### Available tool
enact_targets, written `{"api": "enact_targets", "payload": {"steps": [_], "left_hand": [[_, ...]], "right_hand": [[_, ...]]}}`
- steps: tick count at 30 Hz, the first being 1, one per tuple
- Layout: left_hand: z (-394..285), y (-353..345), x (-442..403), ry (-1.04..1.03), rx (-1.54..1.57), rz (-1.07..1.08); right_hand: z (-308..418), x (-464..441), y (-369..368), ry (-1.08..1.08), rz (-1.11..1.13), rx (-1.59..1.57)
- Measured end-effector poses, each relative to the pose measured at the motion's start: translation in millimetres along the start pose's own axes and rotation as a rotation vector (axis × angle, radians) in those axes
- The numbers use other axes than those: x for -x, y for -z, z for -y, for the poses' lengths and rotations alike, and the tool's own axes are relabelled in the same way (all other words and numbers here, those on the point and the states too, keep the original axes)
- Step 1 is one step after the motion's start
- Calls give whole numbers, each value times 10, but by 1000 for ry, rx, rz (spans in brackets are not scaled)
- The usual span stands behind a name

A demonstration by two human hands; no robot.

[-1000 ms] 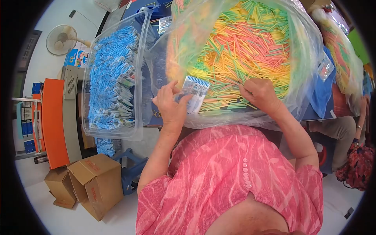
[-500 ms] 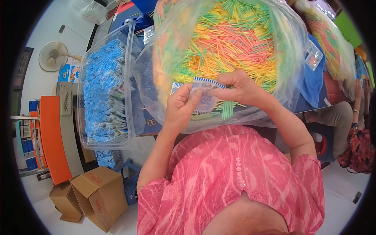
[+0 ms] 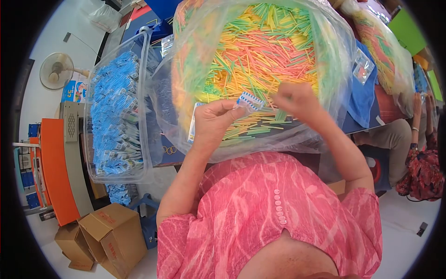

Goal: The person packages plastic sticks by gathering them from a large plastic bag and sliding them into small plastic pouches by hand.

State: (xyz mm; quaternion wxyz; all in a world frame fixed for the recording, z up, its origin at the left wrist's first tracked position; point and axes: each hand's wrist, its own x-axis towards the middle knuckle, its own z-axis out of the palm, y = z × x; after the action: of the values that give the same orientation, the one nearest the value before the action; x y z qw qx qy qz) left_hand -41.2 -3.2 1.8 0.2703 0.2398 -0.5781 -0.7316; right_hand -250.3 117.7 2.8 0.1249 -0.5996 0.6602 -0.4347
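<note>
My left hand (image 3: 214,122) pinches a small clear plastic packet (image 3: 251,101) with a blue-and-white striped edge. Another striped packet (image 3: 193,122) sticks out on the far side of the same hand. To the right, my right hand (image 3: 297,101) is closed and blurred by motion, apart from the packet. A small bundle of green straw-like sticks (image 3: 280,115) shows below its fingers and appears gripped by them. Both hands are above the near side of a large clear bag (image 3: 341,88) full of loose pink, yellow and green sticks (image 3: 267,56).
On the left stands a clear plastic bin (image 3: 145,93) filled with blue-striped packets (image 3: 116,111). Rubber bands (image 3: 169,149) lie near the table edge. A blue cloth (image 3: 360,104) and another bag of sticks (image 3: 383,56) are on the right, near another person's hand (image 3: 416,104). Cardboard boxes (image 3: 114,237) stand on the floor.
My right hand has left the packet and moved right, the green sticks moving with it. My left hand still holds the packet, now tilted and crumpled-looking. The view has shifted slightly.
</note>
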Motion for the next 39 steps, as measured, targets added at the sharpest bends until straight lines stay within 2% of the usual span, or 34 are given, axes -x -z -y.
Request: {"api": "enact_targets", "payload": {"steps": [1,5,7,11,15,17,19,20,23,24,25,26,28,30,32,33,35,37,39], "left_hand": [[-20,-13,-5,-6,-30,24],[-4,-66,-41,-40,-63,89],[-10,-99,-50,-50,-54,113],[-36,-130,-36,-53,-92,172],[16,-148,-41,-37,-70,196],[27,-190,-42,42,17,122],[82,-211,-73,53,35,118],[104,-229,-88,69,52,113],[116,-386,-121,116,169,63],[152,-386,-128,117,169,78],[215,-368,-137,146,17,52],[255,-392,-173,165,-131,42],[122,-561,-175,212,-213,72],[119,-689,-211,243,-269,117],[180,-718,-222,105,-80,142],[206,-703,-231,95,-77,163],[240,-690,-256,100,0,146],[263,-692,-286,110,-39,114],[280,-707,-337,140,-83,135]], "right_hand": [[57,-111,98,-108,-59,-165],[461,-396,328,-180,-55,-316],[525,-459,291,-208,28,-375],[465,-505,173,-184,46,-354],[507,-483,77,-52,-31,-169],[568,-457,90,-9,-50,-108],[631,-444,176,-84,113,-158],[606,-428,212,-84,111,-155],[489,-325,325,-153,6,-146],[445,-261,338,-73,-50,-107],[400,-196,361,7,-110,-59],[391,-102,375,-94,-34,-111],[220,59,373,36,26,-134],[208,179,698,-49,-24,-154],[53,252,1160,-86,-230,-137],[-96,305,1420,-216,-371,-292],[-488,394,2060,-237,-499,-258],[-1245,545,2580,-351,-494,106],[-1939,644,2740,-477,-459,235]]}}
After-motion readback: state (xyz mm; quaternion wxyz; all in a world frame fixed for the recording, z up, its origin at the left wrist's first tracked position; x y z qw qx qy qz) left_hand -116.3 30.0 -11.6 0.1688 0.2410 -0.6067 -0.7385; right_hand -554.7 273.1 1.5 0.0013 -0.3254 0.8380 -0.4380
